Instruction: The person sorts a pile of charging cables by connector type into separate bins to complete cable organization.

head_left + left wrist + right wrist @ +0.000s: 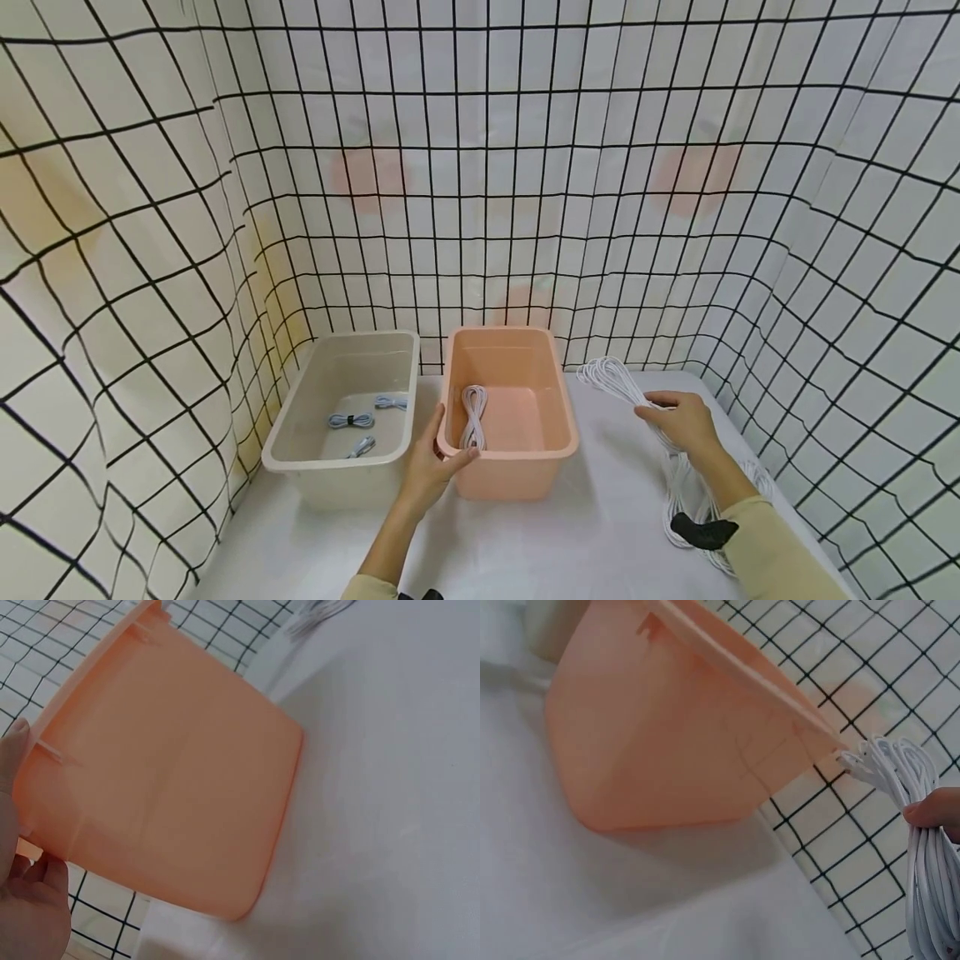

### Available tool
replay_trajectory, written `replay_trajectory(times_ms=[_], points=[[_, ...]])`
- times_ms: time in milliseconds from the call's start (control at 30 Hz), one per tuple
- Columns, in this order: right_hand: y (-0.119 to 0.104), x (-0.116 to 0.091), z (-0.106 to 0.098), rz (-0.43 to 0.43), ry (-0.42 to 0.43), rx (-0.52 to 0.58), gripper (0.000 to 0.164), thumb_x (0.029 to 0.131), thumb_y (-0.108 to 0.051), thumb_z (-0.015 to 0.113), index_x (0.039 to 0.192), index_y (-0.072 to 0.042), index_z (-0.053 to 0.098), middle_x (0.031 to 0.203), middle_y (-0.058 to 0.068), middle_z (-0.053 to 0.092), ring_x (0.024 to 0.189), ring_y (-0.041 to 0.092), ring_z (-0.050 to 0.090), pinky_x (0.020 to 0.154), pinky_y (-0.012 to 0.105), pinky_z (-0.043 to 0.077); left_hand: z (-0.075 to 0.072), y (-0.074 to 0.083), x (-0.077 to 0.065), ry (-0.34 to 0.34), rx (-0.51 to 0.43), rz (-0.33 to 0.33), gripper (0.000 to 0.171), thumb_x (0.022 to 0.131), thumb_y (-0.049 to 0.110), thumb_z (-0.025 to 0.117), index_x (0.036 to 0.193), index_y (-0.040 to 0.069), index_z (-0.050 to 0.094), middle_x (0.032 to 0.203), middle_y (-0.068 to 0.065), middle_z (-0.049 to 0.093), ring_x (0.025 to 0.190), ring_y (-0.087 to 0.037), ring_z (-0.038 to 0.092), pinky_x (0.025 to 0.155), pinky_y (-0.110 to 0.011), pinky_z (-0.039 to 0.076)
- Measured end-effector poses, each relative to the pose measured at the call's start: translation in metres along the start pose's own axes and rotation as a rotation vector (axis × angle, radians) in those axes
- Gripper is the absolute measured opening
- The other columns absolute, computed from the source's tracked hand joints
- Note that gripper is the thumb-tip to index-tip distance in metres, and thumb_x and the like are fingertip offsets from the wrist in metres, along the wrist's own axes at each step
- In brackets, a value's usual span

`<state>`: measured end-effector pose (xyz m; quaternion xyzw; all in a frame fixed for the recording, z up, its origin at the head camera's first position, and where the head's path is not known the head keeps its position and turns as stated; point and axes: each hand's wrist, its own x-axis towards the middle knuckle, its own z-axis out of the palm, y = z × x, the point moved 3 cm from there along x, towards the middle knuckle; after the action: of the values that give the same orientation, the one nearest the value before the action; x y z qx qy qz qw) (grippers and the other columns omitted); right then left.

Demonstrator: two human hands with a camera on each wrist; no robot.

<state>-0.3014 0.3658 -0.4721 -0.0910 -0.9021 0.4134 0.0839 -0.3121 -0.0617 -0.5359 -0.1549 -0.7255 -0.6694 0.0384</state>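
Note:
My left hand point(429, 468) grips the salmon-orange plastic bin point(510, 482) at its near left corner, thumb over the rim and fingers against the outer left side. Inside that bin, a coiled white cable point(474, 408) leans along the left wall. To the right of the bin, my right hand point(684, 423) pinches a looped bundle of white cable point(928, 877) around its middle. The bundle's looped end fans out above the thumb in the right wrist view. More white cable coils point(678, 500) lie on the table below the right hand and forearm.
Left of the orange bin stands a beige bin point(337, 492) holding several small light-blue tied cables point(351, 421). A black wire grid point(498, 192) encloses the white-covered table point(525, 550) at the back and both sides.

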Motion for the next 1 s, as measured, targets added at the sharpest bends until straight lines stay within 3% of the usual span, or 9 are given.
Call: replay_trajectory(times_ms=[200,467,800,1000], points=[[-0.025,0.008,0.006,-0.029,0.003,0.053,0.058,0.094,-0.037,0.077,0.136,0.002,0.065,0.13,0.024,0.065,0.112,0.039,0.062,0.089,0.048,0.055,0.002,-0.002,0.002,-0.008,0.017,-0.008,0.106,0.085,0.02,0.088,0.165,0.004,0.02,0.165,-0.022,0.026,0.14,-0.039,0.044,0.112,-0.054,0.037],[-0.062,0.017,0.021,-0.078,0.004,0.078,0.055,0.093,-0.034,0.079,0.132,0.003,0.067,0.123,0.022,0.067,0.102,0.033,0.063,0.077,0.036,0.054,0.0,-0.002,0.002,-0.004,-0.031,0.001,0.103,0.086,0.011,0.086,0.165,0.004,0.02,0.165,-0.024,0.025,0.14,-0.039,0.044,0.112,-0.054,0.036],[-0.096,0.027,0.044,-0.063,0.039,0.118,0.048,0.093,-0.031,0.077,0.13,0.001,0.07,0.121,0.019,0.069,0.102,0.031,0.064,0.08,0.039,0.054,-0.002,-0.001,0.003,-0.008,-0.029,0.005,0.105,0.085,0.011,0.087,0.164,0.002,0.019,0.165,-0.023,0.026,0.14,-0.038,0.044,0.11,-0.042,0.042],[-0.11,0.03,0.059,-0.049,0.03,0.138,0.047,0.093,-0.029,0.077,0.13,0.0,0.07,0.124,0.018,0.068,0.108,0.031,0.064,0.087,0.043,0.054,0.0,-0.002,0.003,-0.004,-0.038,0.005,0.103,0.086,0.007,0.085,0.164,0.003,0.019,0.165,-0.023,0.025,0.14,-0.039,0.043,0.111,-0.05,0.038]])
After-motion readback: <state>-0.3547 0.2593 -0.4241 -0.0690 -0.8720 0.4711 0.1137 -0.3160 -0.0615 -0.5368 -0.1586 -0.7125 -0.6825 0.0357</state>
